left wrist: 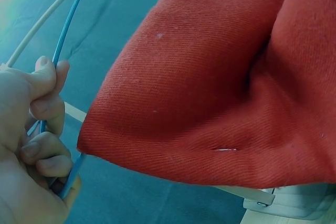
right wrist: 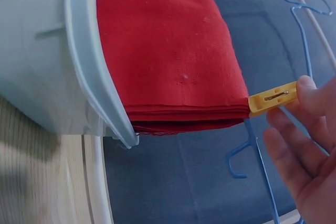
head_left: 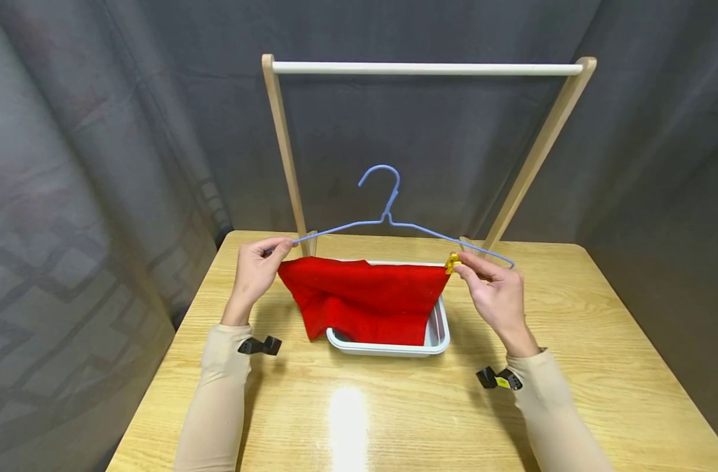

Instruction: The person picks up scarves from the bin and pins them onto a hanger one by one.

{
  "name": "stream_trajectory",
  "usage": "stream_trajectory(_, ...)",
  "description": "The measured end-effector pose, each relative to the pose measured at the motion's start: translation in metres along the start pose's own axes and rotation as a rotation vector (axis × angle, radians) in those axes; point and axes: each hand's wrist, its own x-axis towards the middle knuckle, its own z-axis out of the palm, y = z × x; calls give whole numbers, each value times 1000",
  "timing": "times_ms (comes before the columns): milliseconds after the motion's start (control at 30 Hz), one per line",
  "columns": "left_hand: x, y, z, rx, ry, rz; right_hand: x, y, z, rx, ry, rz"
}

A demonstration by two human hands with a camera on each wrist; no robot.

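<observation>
A blue wire hanger (head_left: 415, 226) is held up level, hook on top. My left hand (head_left: 257, 274) grips its left end, with fingers curled round the wire in the left wrist view. A red cloth (head_left: 370, 288) spreads below the hanger, its left corner close to my left fingers. At its upper right corner is a yellow clothespin (right wrist: 273, 99), its jaws on the folded layers. The thumb and fingers of my right hand (head_left: 499, 288) pinch the clothespin's handle end. The cloth largely covers the hanger's lower bar in the head view.
A pale plastic basin (head_left: 388, 351) stands under and behind the cloth on the wooden table (head_left: 429, 419). Behind it rises a rack with wooden posts (head_left: 532, 160) and a white rod (head_left: 426, 69). Grey curtains (head_left: 87, 196) surround the table.
</observation>
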Motion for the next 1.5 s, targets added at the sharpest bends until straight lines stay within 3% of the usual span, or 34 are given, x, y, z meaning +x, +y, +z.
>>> stream_trajectory(267,-1,1,-2,-7,-43,-12,1,-1,7,-1,49,6)
stream_trajectory(567,-1,1,-6,-29,-42,-12,0,7,11,-49,5,8)
stream_trajectory(767,-1,1,-1,-31,-38,5,-2,13,11,-36,3,12)
stream_trajectory(1000,0,1,10,54,-65,15,-8,19,0,-38,-70,116)
stream_trajectory(1167,0,1,12,50,-55,-5,-11,19,-12,-70,-114,194)
stream_trajectory(1500,-1,-1,13,39,-52,-17,-23,32,-36,-153,-102,256)
